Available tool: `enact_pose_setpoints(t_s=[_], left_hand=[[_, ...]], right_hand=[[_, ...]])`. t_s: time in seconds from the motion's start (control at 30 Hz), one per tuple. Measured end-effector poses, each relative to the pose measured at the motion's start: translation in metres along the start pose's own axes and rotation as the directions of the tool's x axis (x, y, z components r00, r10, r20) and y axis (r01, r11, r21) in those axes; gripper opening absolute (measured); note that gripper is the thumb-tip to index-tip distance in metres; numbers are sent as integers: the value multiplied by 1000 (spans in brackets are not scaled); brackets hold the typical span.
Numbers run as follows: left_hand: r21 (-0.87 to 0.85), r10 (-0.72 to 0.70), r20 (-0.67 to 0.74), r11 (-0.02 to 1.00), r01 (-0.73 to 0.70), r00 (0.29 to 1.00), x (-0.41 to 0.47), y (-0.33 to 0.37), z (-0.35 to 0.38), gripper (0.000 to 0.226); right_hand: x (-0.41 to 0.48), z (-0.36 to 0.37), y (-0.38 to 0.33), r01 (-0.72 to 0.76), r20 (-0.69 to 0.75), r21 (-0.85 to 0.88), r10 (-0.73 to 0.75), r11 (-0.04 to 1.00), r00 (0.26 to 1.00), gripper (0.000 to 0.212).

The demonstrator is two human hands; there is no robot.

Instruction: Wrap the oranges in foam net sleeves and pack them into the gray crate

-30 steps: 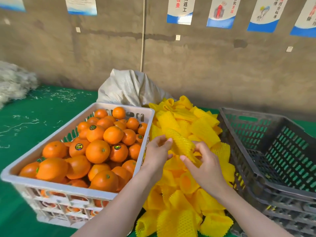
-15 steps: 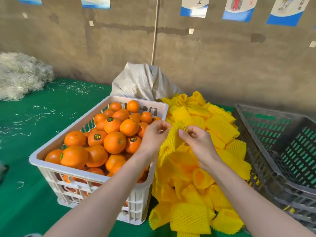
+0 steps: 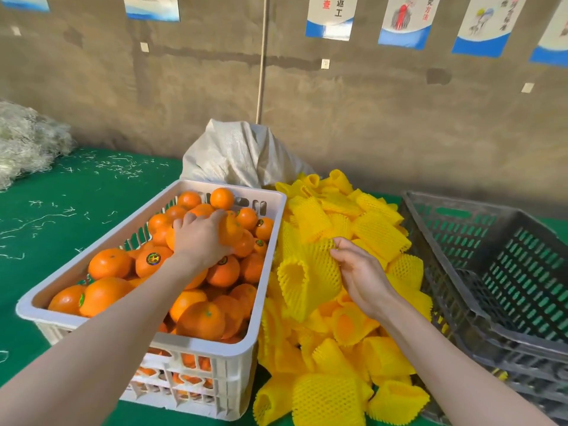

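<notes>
1. My left hand (image 3: 199,238) reaches into the white crate (image 3: 190,341), fingers curled over the top of one orange (image 3: 229,230) near the far end of the heap.
2. That orange lies among the other oranges (image 3: 199,318), which fill the white crate almost to its rim. Several carry a small round sticker.
3. My right hand (image 3: 359,272) pinches a yellow foam net sleeve (image 3: 304,278) by its upper edge, thumb against fingertips. The sleeve hangs below my fingers, its open mouth turned left toward the white crate.
4. The sleeve is just above the pile of sleeves (image 3: 338,348), which lies on the bench between the two crates and touches the white crate's right wall.
5. The gray crate (image 3: 488,318) stands to the right of the pile, well apart from my left hand. Green shows through its slotted walls.
6. The green bench (image 3: 76,216) is strewn with pale shreds, with a heap of pale fibres (image 3: 27,139) at the far left.
7. A white woven sack (image 3: 242,155) sits behind the white crate, against the wall.
</notes>
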State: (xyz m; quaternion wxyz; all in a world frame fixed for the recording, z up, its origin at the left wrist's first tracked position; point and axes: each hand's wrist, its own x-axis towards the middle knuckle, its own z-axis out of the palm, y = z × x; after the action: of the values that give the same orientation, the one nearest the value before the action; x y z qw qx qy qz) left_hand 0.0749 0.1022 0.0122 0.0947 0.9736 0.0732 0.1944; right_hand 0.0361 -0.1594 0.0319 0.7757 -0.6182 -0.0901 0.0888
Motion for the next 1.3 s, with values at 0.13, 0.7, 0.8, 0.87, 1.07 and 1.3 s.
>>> enact_pose_setpoints(t_s=[0.13,0.7,0.8,0.87,1.07,1.3], left_hand=[[-737,148,34,672,-76,988,-24,46,-17,75],[-734,519,354,-361,575,778,-83,143,-40,86],[-778,501,317,-349,523,806,-90,147,-33,69],[-831,480,292,-301,468,827,-95,150,-30,67],[-998,279,36,59,20,960,-104,158,-24,60],[-864,277,297,-328,381,914,-99,150,-28,45]], right_hand=[[-5,7,-6,-77,36,171,72,982,997,26],[-41,-12,-34,164,14,263,-174,951,985,31],[-43,-15,-29,202,9,243,-211,949,978,36],[-43,-14,-25,252,-6,238,-259,938,966,28],[-42,-11,-14,398,-1,72,-399,915,917,18],[-49,-24,-21,487,-160,-57,-489,872,857,8]])
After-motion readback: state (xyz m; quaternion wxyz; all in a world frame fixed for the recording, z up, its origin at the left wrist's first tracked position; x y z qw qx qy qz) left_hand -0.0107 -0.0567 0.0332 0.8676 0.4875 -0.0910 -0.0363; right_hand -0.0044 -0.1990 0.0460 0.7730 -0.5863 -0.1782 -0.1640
